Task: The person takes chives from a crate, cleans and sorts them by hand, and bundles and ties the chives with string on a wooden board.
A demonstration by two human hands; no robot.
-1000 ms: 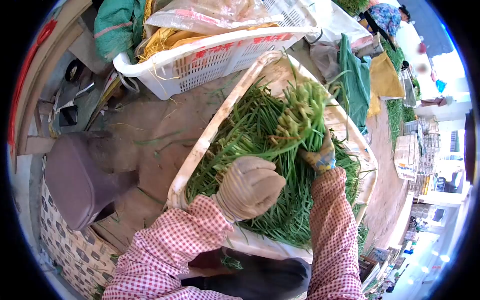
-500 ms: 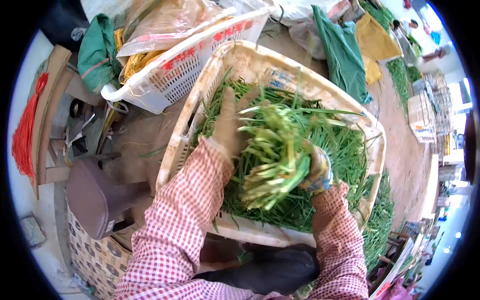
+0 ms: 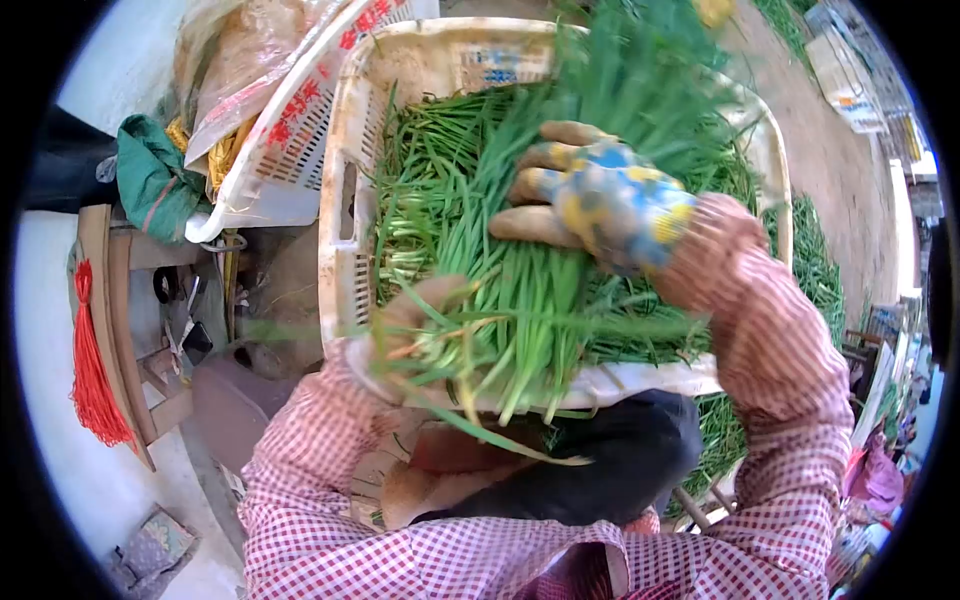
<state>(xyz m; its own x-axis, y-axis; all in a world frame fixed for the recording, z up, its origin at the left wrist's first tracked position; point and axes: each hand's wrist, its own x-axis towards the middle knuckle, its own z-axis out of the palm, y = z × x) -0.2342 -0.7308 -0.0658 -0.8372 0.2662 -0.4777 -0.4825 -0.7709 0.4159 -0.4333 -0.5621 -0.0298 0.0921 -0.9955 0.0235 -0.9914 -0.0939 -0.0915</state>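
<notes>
My right hand (image 3: 605,200), in a blue and yellow patterned glove, lies across a bunch of long green chives (image 3: 540,290), its fingers curled over the leaves and its thumb side hidden. The bunch hangs over the near part of a white plastic crate (image 3: 345,110), cut ends toward me and leaf tips blurred at the far side. At the near left rim, my left hand (image 3: 395,325), in a plain dirty glove, is closed around some loose stalks and yellowed leaves (image 3: 440,345). Motion smears it partly. More chives (image 3: 425,150) lie in the crate beneath.
A second white crate (image 3: 290,150) with plastic sacks stands at the back left. Red ties (image 3: 98,360) hang from a wooden frame (image 3: 125,330) on the left. Loose greens (image 3: 815,260) lie on the floor to the right. My knee (image 3: 640,450) is against the near side.
The bunch has turned: its leaves now stretch away over the crate. My right hand has moved up onto it, and my left hand has come down to the near left rim with loose stalks.
</notes>
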